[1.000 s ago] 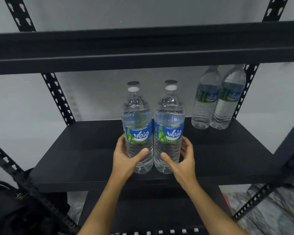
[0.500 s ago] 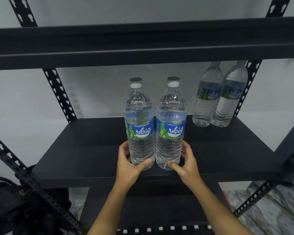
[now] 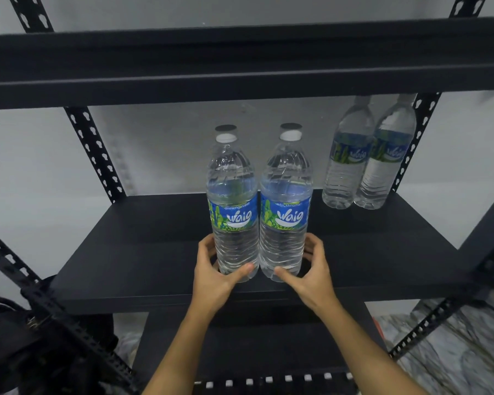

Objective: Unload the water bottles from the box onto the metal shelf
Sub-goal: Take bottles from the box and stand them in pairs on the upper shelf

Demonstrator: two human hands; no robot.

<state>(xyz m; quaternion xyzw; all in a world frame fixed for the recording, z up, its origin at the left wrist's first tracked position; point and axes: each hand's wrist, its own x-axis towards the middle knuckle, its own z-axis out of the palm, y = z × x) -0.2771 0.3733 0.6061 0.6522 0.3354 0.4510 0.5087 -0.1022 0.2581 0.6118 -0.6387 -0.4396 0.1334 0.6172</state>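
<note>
Two clear water bottles with blue and green labels stand upright side by side near the front of the black metal shelf (image 3: pixel 143 252). My left hand (image 3: pixel 211 277) wraps the base of the left bottle (image 3: pixel 231 195), thumb in front, fingers behind. My right hand (image 3: pixel 314 275) curls around the base of the right bottle (image 3: pixel 285 195), with its thumb tip on the front and a small gap at the palm. The bottles touch each other. The box is not in view.
Two more bottles (image 3: pixel 345 166) (image 3: pixel 385 172) stand at the shelf's back right corner. The upper shelf beam (image 3: pixel 240 67) runs just above the bottle caps. A lower shelf (image 3: pixel 254 346) sits under my arms. A dark bag (image 3: pixel 12 337) lies at the lower left.
The two bottles moved further onto the shelf and now rest on it. My hands slid down from mid-body to the bases, and the right hand's hold has loosened a little.
</note>
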